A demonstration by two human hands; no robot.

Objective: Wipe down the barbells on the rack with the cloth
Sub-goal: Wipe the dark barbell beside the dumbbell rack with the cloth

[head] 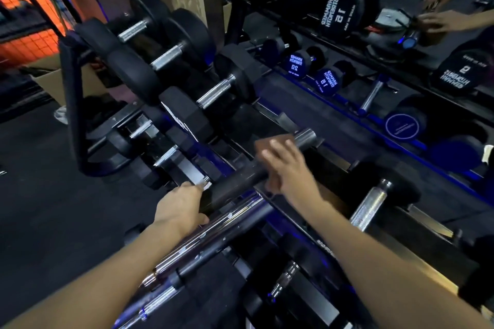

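Gym floor with a dark, tiered rack (80, 104) of dumbbells, backed by a mirror that repeats the weights and the person's hands. At the rack's near edge a short bar (240, 181) with a dark sleeve and chrome end lies across the rails, above a long chrome barbell (213, 232) running toward the lower left. Right hand (286, 168) presses a brown cloth (278, 141) onto the short bar near its chrome end, fingers curled over cloth and bar; the cloth is blurred, so its full extent cannot be told. Left hand (181, 208) steadies the bar's near end, its grip clenched on the sleeve. To do this step well, judged from the pose: keep the left hand firm so the bar does not roll, wrap the cloth fully round, and draw it along the whole length, turning the bar to reach its underside. Fingers should stay out of the gaps between rail and bar.
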